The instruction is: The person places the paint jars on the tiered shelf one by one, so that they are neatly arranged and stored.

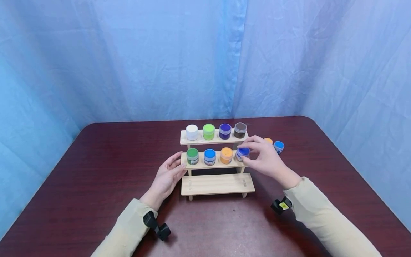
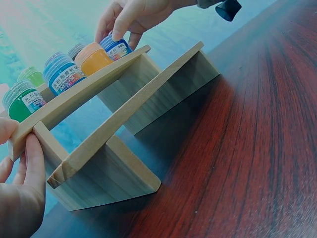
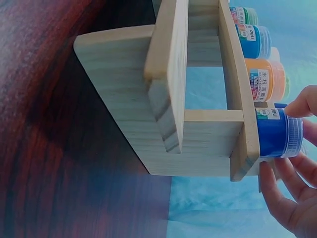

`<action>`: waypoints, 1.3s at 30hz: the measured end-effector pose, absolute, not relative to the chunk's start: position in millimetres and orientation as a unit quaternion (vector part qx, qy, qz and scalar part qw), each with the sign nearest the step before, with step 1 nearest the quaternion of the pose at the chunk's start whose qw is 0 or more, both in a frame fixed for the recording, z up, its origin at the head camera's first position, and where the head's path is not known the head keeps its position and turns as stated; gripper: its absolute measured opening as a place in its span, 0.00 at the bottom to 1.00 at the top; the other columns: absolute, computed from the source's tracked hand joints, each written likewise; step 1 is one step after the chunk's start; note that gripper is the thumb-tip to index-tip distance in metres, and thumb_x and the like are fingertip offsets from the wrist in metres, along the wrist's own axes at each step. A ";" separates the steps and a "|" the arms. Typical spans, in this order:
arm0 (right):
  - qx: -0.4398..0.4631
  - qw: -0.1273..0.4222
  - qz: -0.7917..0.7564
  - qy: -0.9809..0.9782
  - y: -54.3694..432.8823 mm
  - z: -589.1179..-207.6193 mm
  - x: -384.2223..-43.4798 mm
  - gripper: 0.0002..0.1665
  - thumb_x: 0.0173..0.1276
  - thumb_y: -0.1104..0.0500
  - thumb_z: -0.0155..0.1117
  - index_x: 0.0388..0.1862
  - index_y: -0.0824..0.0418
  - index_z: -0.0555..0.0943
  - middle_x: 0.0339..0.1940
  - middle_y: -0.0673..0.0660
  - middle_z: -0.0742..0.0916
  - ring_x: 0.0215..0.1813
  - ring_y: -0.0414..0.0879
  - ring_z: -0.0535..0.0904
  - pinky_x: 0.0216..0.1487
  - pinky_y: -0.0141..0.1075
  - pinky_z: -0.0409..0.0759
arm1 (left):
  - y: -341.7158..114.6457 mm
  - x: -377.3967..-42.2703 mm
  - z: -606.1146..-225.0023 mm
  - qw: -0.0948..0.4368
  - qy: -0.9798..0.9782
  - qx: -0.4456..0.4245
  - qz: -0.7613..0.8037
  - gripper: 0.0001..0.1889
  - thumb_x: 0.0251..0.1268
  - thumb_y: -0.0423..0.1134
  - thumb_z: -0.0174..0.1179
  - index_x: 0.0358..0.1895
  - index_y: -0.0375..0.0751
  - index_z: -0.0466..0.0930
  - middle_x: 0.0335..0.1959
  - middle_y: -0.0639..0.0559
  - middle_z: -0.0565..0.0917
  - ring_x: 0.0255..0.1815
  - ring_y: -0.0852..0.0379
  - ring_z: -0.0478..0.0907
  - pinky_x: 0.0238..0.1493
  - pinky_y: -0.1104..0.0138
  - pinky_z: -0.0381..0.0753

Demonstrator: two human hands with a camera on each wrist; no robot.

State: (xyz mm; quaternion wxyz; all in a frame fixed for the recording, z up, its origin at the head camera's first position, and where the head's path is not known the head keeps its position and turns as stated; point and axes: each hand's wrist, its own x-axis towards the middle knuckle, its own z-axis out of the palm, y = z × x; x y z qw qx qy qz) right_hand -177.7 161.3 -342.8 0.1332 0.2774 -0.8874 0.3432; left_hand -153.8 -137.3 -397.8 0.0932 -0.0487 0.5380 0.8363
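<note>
Dark-blue round plastic jar (image 3: 271, 135) sits on the middle step of the three-tier pale wooden rack (image 1: 212, 184), right end. I see the right hand (image 1: 266, 157) pinching it, thumb and fingers round its lid. Left hand (image 1: 165, 176) grips the rack's left end at the middle step. Same rack step, going left: round plastic jars in orange (image 1: 226, 156), bright blue (image 1: 209, 157), green (image 1: 192, 156). Rack's top step: white (image 1: 192, 132), lime (image 1: 208, 132), purple (image 1: 225, 131), brown (image 1: 240, 130) jars.
</note>
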 end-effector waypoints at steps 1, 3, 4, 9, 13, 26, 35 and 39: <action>0.278 0.132 0.342 -0.888 161.0 -342.6 -177.6 0.17 0.52 0.68 0.72 0.44 0.65 0.84 0.41 0.56 0.80 0.40 0.46 0.78 0.37 0.45 0.85 | -137.2 -154.0 -397.7 0.094 0.538 -0.050 0.836 0.29 0.67 0.20 0.45 0.71 0.33 0.53 0.42 0.53 0.74 0.36 0.68 0.79 0.42 0.79 0.80; 0.279 0.131 0.338 -0.889 160.9 -342.8 -177.8 0.17 0.52 0.68 0.72 0.43 0.65 0.84 0.41 0.56 0.81 0.40 0.46 0.78 0.37 0.42 0.85 | -137.1 -154.2 -397.4 0.096 0.538 -0.052 0.836 0.30 0.67 0.20 0.45 0.71 0.33 0.53 0.42 0.54 0.74 0.36 0.68 0.79 0.42 0.79 0.80; 0.279 0.131 0.336 -0.890 160.7 -342.9 -178.1 0.17 0.51 0.68 0.72 0.43 0.65 0.84 0.41 0.57 0.81 0.40 0.47 0.78 0.37 0.41 0.85 | -137.2 -153.9 -397.0 0.097 0.539 -0.051 0.835 0.30 0.67 0.20 0.45 0.72 0.33 0.53 0.42 0.54 0.74 0.36 0.68 0.79 0.42 0.79 0.80; 0.274 0.126 0.328 -0.895 160.8 -344.3 -179.0 0.17 0.52 0.68 0.71 0.43 0.64 0.84 0.41 0.56 0.81 0.39 0.47 0.77 0.35 0.40 0.84 | -137.1 -153.3 -396.5 0.098 0.540 -0.049 0.834 0.30 0.67 0.20 0.45 0.72 0.33 0.53 0.41 0.54 0.74 0.36 0.68 0.79 0.42 0.79 0.80; 0.269 0.119 0.324 -0.899 160.4 -343.9 -179.2 0.16 0.54 0.67 0.71 0.44 0.63 0.84 0.42 0.56 0.81 0.39 0.47 0.77 0.34 0.40 0.83 | -137.0 -153.0 -396.3 0.097 0.538 -0.054 0.835 0.29 0.67 0.20 0.45 0.71 0.33 0.53 0.41 0.54 0.74 0.36 0.68 0.79 0.41 0.79 0.80; 0.264 0.100 0.329 -0.901 159.1 -340.6 -178.1 0.16 0.55 0.66 0.70 0.45 0.64 0.84 0.42 0.57 0.81 0.41 0.48 0.78 0.37 0.44 0.83 | -138.0 -152.9 -396.7 0.094 0.539 -0.050 0.836 0.30 0.67 0.20 0.45 0.71 0.32 0.53 0.40 0.55 0.75 0.36 0.68 0.78 0.42 0.78 0.80; 0.266 0.105 0.310 -0.907 159.7 -339.8 -178.0 0.15 0.56 0.65 0.70 0.44 0.63 0.85 0.43 0.56 0.81 0.41 0.48 0.76 0.35 0.42 0.82 | -137.4 -154.2 -398.4 0.099 0.531 -0.056 0.840 0.30 0.67 0.20 0.45 0.71 0.34 0.54 0.39 0.56 0.75 0.36 0.68 0.78 0.41 0.78 0.80; 0.265 0.101 0.310 -0.907 159.4 -339.5 -178.8 0.16 0.56 0.64 0.70 0.45 0.63 0.84 0.43 0.56 0.81 0.42 0.48 0.76 0.36 0.43 0.82 | -137.7 -154.2 -398.6 0.098 0.530 -0.055 0.840 0.30 0.66 0.20 0.45 0.71 0.34 0.54 0.38 0.56 0.75 0.35 0.68 0.78 0.41 0.78 0.80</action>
